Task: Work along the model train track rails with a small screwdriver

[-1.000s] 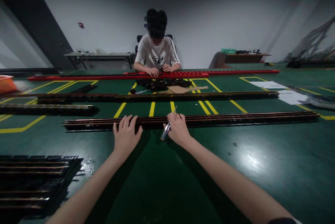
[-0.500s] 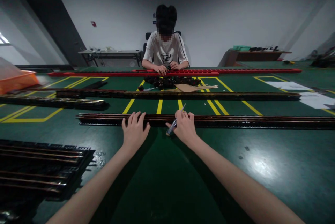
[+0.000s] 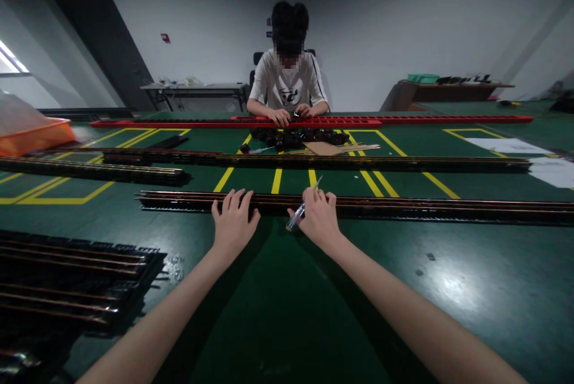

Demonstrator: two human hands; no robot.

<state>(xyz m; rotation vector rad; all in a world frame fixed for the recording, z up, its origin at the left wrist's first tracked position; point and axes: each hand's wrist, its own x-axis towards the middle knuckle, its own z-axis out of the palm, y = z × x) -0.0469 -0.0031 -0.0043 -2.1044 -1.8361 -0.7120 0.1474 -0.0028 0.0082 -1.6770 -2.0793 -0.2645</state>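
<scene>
A long black rail (image 3: 403, 207) with copper-coloured strips along it lies crosswise on the green table in front of me. My left hand (image 3: 233, 222) rests on its left part, fingers spread across the strips and thumb out to the side. Further right, my right hand (image 3: 320, 216) is closed around a screwdriver (image 3: 296, 217) with a clear handle. Its thin shaft slants up past my fingers, above the rail. What the fingertips touch beneath the right hand is hidden.
Behind lie another long dark rail (image 3: 381, 162), a pile of small black parts (image 3: 291, 139), cardboard (image 3: 323, 148) and red rails (image 3: 448, 120). A co-worker (image 3: 287, 82) sits opposite. Stacked rails (image 3: 81, 270) lie at near left, an orange bin (image 3: 36, 139) at far left, papers (image 3: 551, 171) at right.
The view has shifted slightly, so most things sit a little further right. Both hands keep their places on the rail, and the screwdriver stays in my right hand.
</scene>
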